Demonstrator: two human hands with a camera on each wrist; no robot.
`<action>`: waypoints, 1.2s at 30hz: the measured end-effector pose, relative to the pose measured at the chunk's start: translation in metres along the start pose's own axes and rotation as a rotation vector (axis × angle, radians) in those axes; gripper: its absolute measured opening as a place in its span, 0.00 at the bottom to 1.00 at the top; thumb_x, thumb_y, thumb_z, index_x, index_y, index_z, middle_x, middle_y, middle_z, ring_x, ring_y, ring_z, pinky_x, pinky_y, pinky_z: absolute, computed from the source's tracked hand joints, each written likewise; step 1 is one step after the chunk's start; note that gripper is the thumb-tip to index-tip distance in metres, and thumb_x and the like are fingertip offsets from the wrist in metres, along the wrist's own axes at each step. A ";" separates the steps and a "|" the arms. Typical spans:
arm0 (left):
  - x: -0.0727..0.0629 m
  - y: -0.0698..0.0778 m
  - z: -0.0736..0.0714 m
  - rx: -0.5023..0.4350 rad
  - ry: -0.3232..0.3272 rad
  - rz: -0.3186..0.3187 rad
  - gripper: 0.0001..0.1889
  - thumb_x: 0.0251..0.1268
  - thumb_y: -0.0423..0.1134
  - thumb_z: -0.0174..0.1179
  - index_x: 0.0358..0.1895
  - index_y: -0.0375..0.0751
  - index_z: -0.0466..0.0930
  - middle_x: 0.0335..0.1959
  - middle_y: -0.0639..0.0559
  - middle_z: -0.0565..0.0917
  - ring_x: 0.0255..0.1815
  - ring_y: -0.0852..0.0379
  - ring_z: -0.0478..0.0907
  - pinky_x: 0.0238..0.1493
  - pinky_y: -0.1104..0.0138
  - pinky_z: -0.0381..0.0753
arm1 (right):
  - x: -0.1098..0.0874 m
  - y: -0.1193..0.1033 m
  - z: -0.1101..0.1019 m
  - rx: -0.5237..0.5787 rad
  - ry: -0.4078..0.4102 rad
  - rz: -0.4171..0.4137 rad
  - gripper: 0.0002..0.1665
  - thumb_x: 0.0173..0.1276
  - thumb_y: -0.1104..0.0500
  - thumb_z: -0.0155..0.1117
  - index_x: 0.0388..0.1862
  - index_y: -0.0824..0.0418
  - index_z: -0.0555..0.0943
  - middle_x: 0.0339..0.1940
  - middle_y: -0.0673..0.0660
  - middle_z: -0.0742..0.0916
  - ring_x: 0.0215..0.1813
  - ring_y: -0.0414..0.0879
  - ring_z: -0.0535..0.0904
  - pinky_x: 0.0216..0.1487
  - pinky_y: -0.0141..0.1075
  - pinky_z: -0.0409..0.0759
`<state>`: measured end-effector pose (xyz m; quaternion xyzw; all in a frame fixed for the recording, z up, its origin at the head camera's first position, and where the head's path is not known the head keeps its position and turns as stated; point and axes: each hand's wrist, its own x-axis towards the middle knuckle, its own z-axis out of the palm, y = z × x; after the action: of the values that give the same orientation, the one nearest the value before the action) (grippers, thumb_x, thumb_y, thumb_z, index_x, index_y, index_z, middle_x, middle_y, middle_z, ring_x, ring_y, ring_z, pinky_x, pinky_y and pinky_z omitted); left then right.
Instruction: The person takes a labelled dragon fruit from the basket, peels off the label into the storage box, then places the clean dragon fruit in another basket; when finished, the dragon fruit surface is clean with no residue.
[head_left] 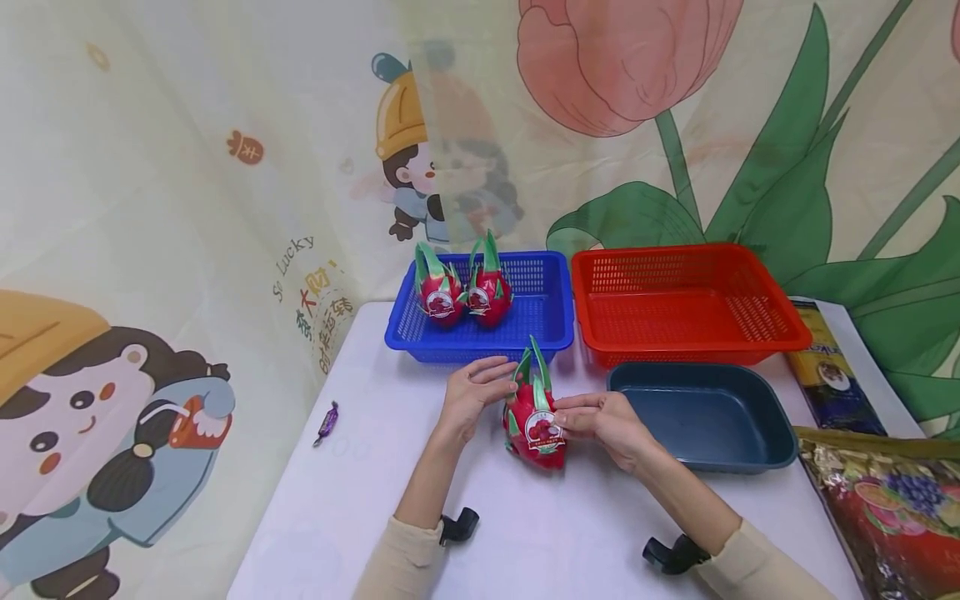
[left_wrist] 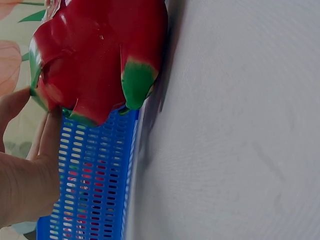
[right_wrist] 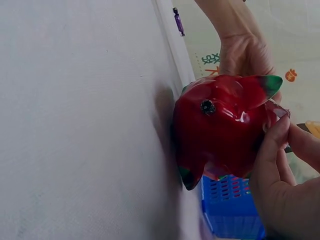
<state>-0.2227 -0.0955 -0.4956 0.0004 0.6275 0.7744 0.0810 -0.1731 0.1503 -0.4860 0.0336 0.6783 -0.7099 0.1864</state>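
A red dragon fruit [head_left: 531,417] with green leaf tips lies on the white table, its leafy top pointing away. My left hand [head_left: 474,393] holds it at the upper left, fingertips at the green scales. The thumb and finger of my right hand [head_left: 603,423] pinch the edge of the round white sticker [head_left: 544,431] on its front. In the right wrist view, that sticker edge [right_wrist: 281,111] stands up from the skin between the fingertips. The left wrist view shows the fruit's red side [left_wrist: 95,55] close up, with the left fingers [left_wrist: 49,140] at its edge.
Behind stands a blue basket [head_left: 551,333] with two stickered dragon fruits [head_left: 489,296] in it. Beside it is a red basket [head_left: 690,346], with a dark blue tub [head_left: 701,454] in front. Packets [head_left: 892,508] lie at the right edge, a purple-wrapped candy [head_left: 326,423] at the left.
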 end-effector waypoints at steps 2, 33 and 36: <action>0.000 0.001 0.000 -0.007 0.005 -0.003 0.30 0.60 0.26 0.74 0.66 0.29 0.77 0.55 0.40 0.88 0.51 0.48 0.89 0.48 0.62 0.90 | 0.000 0.000 0.001 0.009 -0.006 0.001 0.24 0.68 0.58 0.76 0.58 0.70 0.85 0.53 0.63 0.90 0.49 0.50 0.89 0.54 0.44 0.88; -0.002 0.004 0.000 -0.048 0.030 -0.032 0.33 0.62 0.28 0.74 0.71 0.32 0.74 0.58 0.39 0.87 0.52 0.46 0.89 0.52 0.60 0.89 | -0.025 -0.044 -0.065 -0.033 0.045 -0.116 0.38 0.73 0.54 0.71 0.75 0.69 0.72 0.50 0.48 0.91 0.51 0.44 0.89 0.57 0.38 0.86; -0.002 0.003 0.000 -0.046 0.021 -0.034 0.33 0.61 0.29 0.74 0.70 0.31 0.74 0.58 0.38 0.86 0.53 0.46 0.89 0.51 0.60 0.89 | -0.026 -0.045 -0.082 -0.054 0.058 -0.105 0.38 0.74 0.54 0.71 0.75 0.69 0.71 0.50 0.47 0.90 0.50 0.44 0.89 0.57 0.38 0.86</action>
<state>-0.2215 -0.0965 -0.4926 -0.0205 0.6103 0.7871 0.0875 -0.1800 0.2360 -0.4416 0.0134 0.7032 -0.6988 0.1301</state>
